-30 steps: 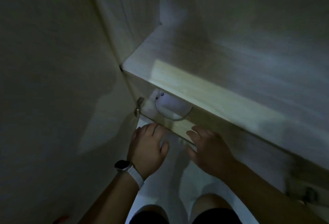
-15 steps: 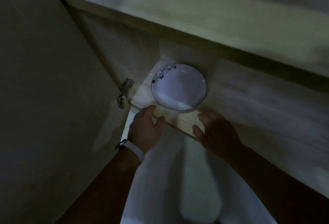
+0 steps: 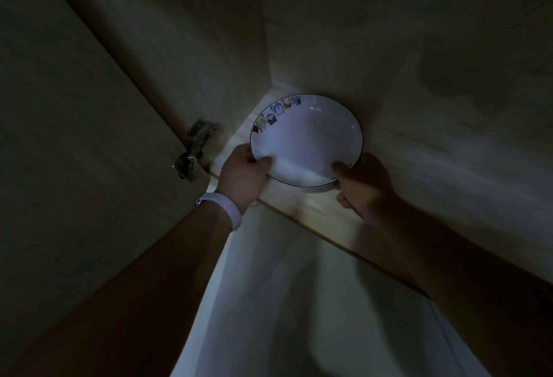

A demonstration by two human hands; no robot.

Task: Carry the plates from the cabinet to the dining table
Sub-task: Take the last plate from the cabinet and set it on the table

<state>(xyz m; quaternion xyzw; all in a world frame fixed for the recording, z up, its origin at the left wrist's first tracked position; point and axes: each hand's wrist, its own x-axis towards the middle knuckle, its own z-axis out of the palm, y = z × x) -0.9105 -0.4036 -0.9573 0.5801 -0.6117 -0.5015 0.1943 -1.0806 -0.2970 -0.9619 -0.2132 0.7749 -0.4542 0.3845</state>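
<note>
At the left of the frame the cabinet door stood open, its metal hinge catching a little light. Just right of that, the left hand, with a white band on the wrist, gripped the plate at its lower-left rim, thumb over the edge and fingers curled round the outside. The plate sat in the centre of the frame, near the front of the shelf, close to the cabinet's inner corner. Whether it had left the shelf could not be told, nor whether a second plate lay under it. The right hand gripped the lower-right rim, thumb laid inside and fingers below.

Half a second earlier both hands had been loose at the shelf's front edge, short of the plate; now both had closed on it. By my judgement the pick-up had begun, and the lift and the whole carry to the table remained.

Small coloured drawings ran along the plate's upper-left rim. No brand or writing could be read.
</note>
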